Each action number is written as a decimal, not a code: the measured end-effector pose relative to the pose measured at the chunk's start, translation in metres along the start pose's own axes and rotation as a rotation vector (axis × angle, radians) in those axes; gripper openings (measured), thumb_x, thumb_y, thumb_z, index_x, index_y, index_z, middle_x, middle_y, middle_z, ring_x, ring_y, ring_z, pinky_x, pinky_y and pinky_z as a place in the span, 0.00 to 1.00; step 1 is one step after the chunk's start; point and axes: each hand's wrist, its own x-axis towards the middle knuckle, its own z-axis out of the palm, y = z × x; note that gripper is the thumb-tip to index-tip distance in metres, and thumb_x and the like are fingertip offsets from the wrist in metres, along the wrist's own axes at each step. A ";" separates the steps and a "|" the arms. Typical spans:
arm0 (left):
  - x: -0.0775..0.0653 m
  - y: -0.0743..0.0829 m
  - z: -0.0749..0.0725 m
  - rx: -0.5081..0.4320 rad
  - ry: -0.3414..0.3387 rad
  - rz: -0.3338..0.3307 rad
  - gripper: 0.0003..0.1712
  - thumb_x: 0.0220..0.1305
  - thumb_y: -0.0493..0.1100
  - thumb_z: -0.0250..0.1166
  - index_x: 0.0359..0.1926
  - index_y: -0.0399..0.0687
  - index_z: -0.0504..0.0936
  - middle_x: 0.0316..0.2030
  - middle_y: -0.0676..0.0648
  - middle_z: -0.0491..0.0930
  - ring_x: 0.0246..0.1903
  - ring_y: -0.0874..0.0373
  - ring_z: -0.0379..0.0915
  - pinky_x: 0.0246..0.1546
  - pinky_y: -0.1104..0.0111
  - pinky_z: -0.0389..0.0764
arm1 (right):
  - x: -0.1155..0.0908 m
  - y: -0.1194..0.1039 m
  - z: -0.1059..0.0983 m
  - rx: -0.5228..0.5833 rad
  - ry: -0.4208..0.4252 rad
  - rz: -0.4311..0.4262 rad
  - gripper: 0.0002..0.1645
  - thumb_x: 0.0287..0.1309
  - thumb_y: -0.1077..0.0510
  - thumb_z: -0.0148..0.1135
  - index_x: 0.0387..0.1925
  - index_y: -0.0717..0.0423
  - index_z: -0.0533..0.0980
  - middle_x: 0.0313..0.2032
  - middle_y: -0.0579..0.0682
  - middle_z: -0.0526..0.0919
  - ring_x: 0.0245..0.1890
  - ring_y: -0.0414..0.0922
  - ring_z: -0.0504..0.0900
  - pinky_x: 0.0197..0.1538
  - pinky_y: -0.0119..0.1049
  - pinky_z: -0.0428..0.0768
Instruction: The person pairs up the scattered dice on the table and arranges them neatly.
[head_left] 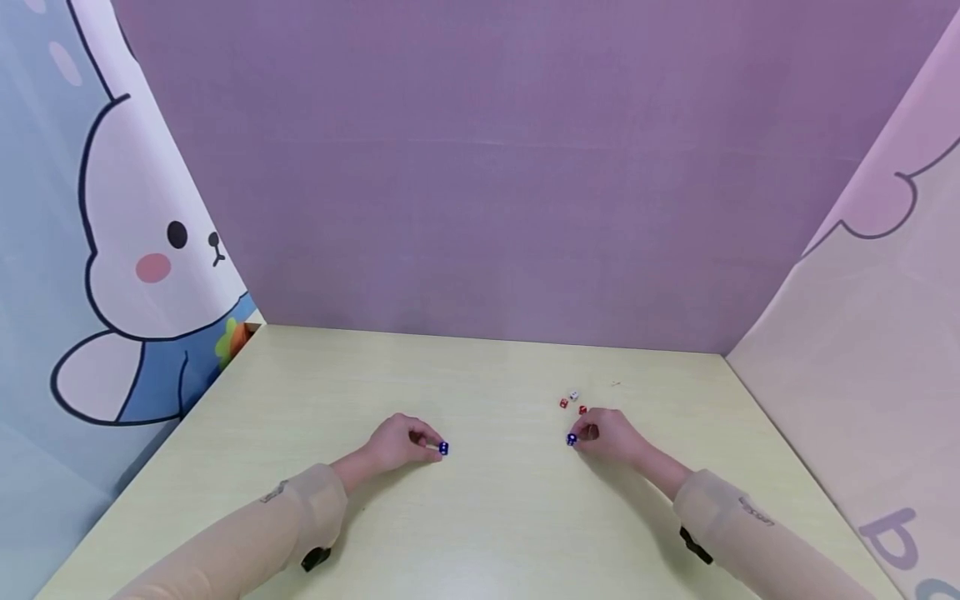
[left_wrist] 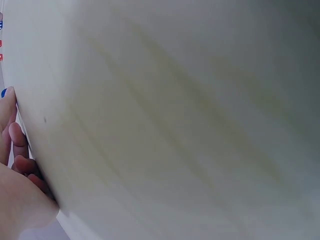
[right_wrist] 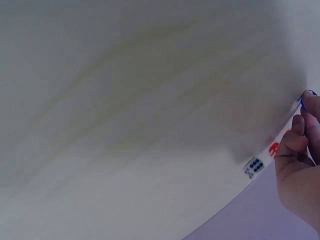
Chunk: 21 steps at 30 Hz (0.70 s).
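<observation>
In the head view my left hand (head_left: 403, 443) rests low at the table, pinching a blue die (head_left: 443, 448) between thumb and fingertip. Across from it, my right hand (head_left: 609, 436) pinches a second blue die (head_left: 572, 439) the same way. Just beyond the right hand lie a red die (head_left: 563, 402), a white die (head_left: 573, 395) and another red die (head_left: 582, 409), close together. The right wrist view shows the white die (right_wrist: 253, 167) with dark pips beside that hand. Only a sliver of blue die (left_wrist: 4, 93) appears at the left fingertips in the left wrist view.
Both hands work over a pale wooden table (head_left: 495, 525). A purple panel (head_left: 480, 183) rises at its back edge. Printed cloths flank it, one with a cartoon animal (head_left: 157, 225) on the left and a pale pink one (head_left: 862, 333) on the right.
</observation>
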 end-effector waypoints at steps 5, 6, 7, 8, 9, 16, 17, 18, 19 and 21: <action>0.000 0.000 0.000 -0.003 0.000 -0.004 0.09 0.47 0.44 0.76 0.33 0.52 0.87 0.23 0.55 0.77 0.26 0.61 0.68 0.29 0.73 0.68 | -0.002 -0.012 0.006 0.096 -0.003 0.037 0.08 0.44 0.66 0.71 0.31 0.60 0.81 0.25 0.45 0.79 0.26 0.37 0.73 0.32 0.27 0.74; 0.000 0.001 0.001 -0.004 0.001 -0.005 0.09 0.47 0.44 0.76 0.33 0.52 0.87 0.23 0.55 0.77 0.26 0.61 0.68 0.29 0.73 0.68 | -0.002 -0.014 0.007 0.104 -0.001 0.040 0.09 0.44 0.66 0.71 0.31 0.60 0.81 0.25 0.46 0.79 0.26 0.37 0.73 0.31 0.27 0.74; 0.000 0.001 0.000 -0.004 0.001 -0.003 0.09 0.47 0.44 0.76 0.33 0.52 0.87 0.23 0.55 0.77 0.26 0.60 0.68 0.29 0.72 0.68 | -0.002 -0.016 0.008 0.117 -0.003 0.046 0.09 0.44 0.66 0.71 0.31 0.60 0.81 0.25 0.46 0.79 0.26 0.37 0.73 0.31 0.27 0.73; 0.000 0.001 0.000 -0.003 0.001 -0.002 0.09 0.47 0.44 0.76 0.33 0.52 0.87 0.23 0.55 0.77 0.26 0.60 0.68 0.29 0.72 0.68 | -0.002 -0.018 0.009 0.127 -0.003 0.055 0.09 0.44 0.66 0.71 0.31 0.60 0.81 0.25 0.45 0.79 0.26 0.37 0.73 0.31 0.26 0.73; 0.001 0.001 0.000 -0.002 0.001 0.000 0.09 0.47 0.44 0.76 0.33 0.52 0.87 0.23 0.55 0.77 0.26 0.60 0.68 0.29 0.72 0.68 | -0.002 -0.020 0.010 0.139 -0.005 0.070 0.09 0.44 0.65 0.71 0.31 0.60 0.81 0.25 0.45 0.79 0.26 0.37 0.73 0.31 0.26 0.73; 0.002 0.001 0.000 -0.010 0.001 0.000 0.09 0.47 0.45 0.76 0.32 0.52 0.87 0.23 0.55 0.77 0.26 0.60 0.68 0.30 0.71 0.68 | 0.001 -0.026 0.020 0.218 -0.016 0.171 0.10 0.44 0.63 0.73 0.31 0.56 0.81 0.25 0.44 0.78 0.28 0.39 0.72 0.31 0.27 0.71; 0.002 0.001 0.000 -0.012 0.001 -0.003 0.09 0.47 0.45 0.76 0.32 0.52 0.87 0.23 0.54 0.76 0.26 0.60 0.68 0.30 0.71 0.67 | 0.001 -0.026 0.022 0.225 -0.014 0.169 0.10 0.43 0.63 0.73 0.31 0.56 0.82 0.25 0.44 0.79 0.27 0.39 0.73 0.31 0.27 0.71; 0.001 0.001 0.000 -0.013 0.000 -0.005 0.10 0.46 0.45 0.76 0.32 0.52 0.87 0.23 0.54 0.76 0.26 0.60 0.68 0.30 0.71 0.67 | 0.001 -0.027 0.024 0.234 -0.019 0.166 0.10 0.43 0.62 0.73 0.31 0.56 0.82 0.25 0.44 0.79 0.27 0.38 0.73 0.31 0.27 0.72; 0.001 0.001 0.000 -0.012 -0.001 -0.005 0.10 0.46 0.45 0.76 0.32 0.52 0.87 0.22 0.54 0.76 0.26 0.60 0.68 0.30 0.71 0.67 | 0.002 -0.028 0.025 0.240 -0.024 0.166 0.10 0.43 0.62 0.73 0.32 0.56 0.81 0.25 0.44 0.79 0.26 0.38 0.73 0.31 0.27 0.72; 0.001 0.000 0.001 -0.013 -0.004 -0.004 0.10 0.46 0.45 0.76 0.32 0.52 0.87 0.22 0.54 0.76 0.26 0.60 0.68 0.30 0.71 0.67 | 0.002 -0.031 0.028 0.247 -0.032 0.162 0.11 0.43 0.62 0.73 0.32 0.56 0.81 0.25 0.44 0.79 0.26 0.38 0.74 0.31 0.27 0.72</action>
